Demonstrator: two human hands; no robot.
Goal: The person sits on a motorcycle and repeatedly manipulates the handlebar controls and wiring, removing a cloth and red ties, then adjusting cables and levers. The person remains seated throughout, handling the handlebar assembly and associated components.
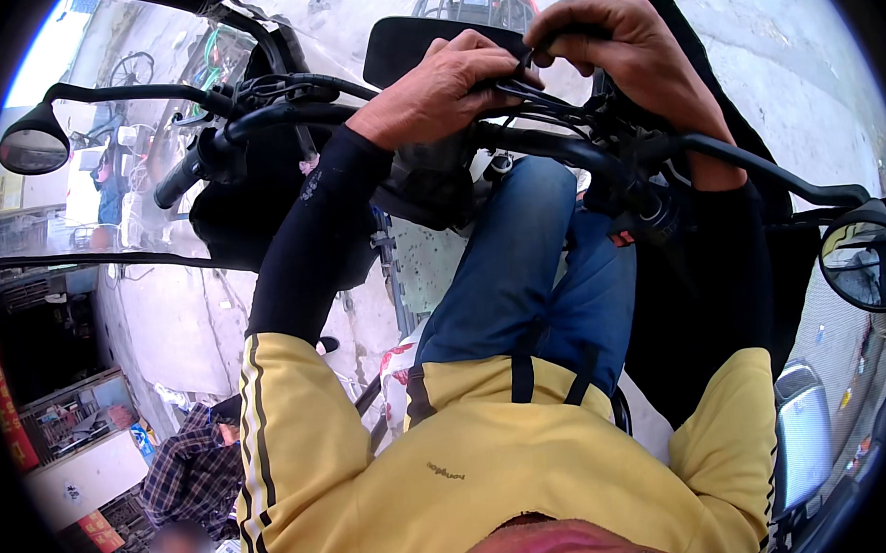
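In the head view, the person sits behind a handlebar [546, 147], both hands raised over its middle, nearly meeting at a bundle of dark cables [554, 107]. The cables lie just above the bar, running from beside the left hand [453, 84] toward the right. The left hand's fingers are bent and closed on the near end of the cables. The right hand [619, 49] is just beside it, its fingers curled inward with the tips close to the thumb; whether they pinch anything cannot be told, as the spot between the hands is dark and small. Behind the left hand stands a black panel [406, 50], with a wire basket [474, 10] beyond it. A mirror hangs out at either side, the left mirror [35, 146] and the right mirror [860, 260]; the left grip [177, 178] is well apart from the hands. The person wears a yellow top [512, 443], black sleeves [325, 218] and blue jeans [507, 263]. At lower left is another person in a checked shirt [184, 465].
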